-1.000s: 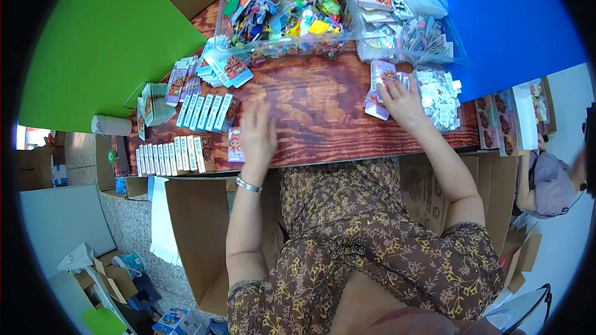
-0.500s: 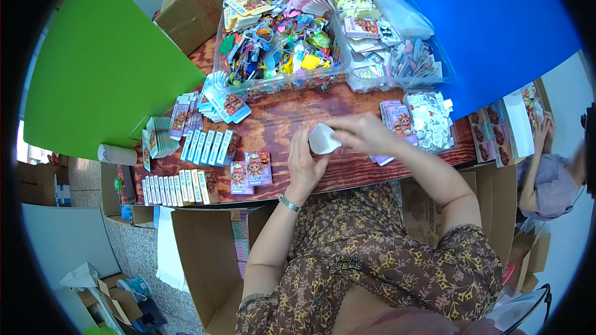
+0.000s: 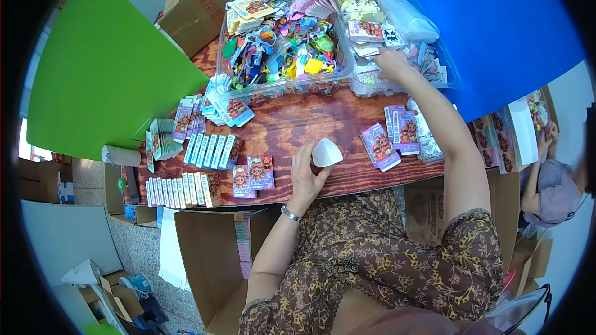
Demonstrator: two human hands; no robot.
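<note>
My left hand [image 3: 305,175], with a watch at the wrist, is closed around a small open box [image 3: 326,152]. The box's white inside faces up, and whether anything lies in it I cannot see. Over the right clear plastic tub [image 3: 367,89], my right hand [image 3: 392,64] reaches down among the small cards. Its fingers are curled together; what they hold, if anything, is hidden. Close to my left hand, two purple printed boxes [image 3: 261,172] lie on the table. More purple boxes [image 3: 380,146] lie to the right, beside a container of small white pieces [image 3: 427,130].
The left clear tub [image 3: 292,87] is heaped with colourful small items. Rows of narrow boxes [image 3: 180,190] and stacks of cards [image 3: 231,109] stand at the left. Green [image 3: 105,74] and blue [image 3: 490,31] panels flank the table. Another person [image 3: 549,180] works at far right.
My right hand has left the small box and moved up and right into the right tub. The left hand still holds the box. The purple boxes at right now show more fully.
</note>
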